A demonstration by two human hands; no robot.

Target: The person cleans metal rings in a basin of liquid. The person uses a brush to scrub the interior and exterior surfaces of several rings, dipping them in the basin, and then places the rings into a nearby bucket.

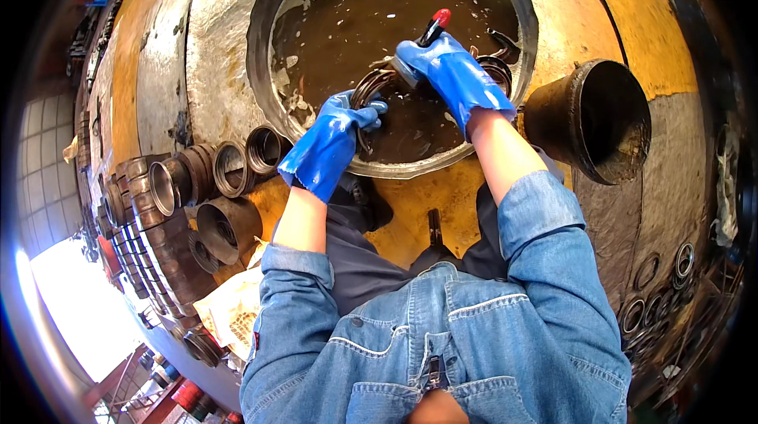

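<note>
My left hand (341, 125), in a blue rubber glove, is closed round a ring-shaped bundle of thin brown metal rings (374, 86) over the tub. My right hand (444, 62), gloved the same way, grips a hand tool (434, 28) with a black handle and a red end. A flat grey end of this tool points down toward the rings; my fingers hide how it joins the handle. Both hands are over a large round tub (260, 53) of murky brown liquid with pale froth. More metal rings (496, 73) rest at the tub's right side, partly behind my right glove.
A dark, open cylindrical bucket (580, 120) lies right of the tub. Several greasy metal cylinders and rings (230, 169) line the left, near a pale sack (233, 305). Loose rings (649, 309) lie at the lower right. Worn metal plates (221, 45) cover the floor.
</note>
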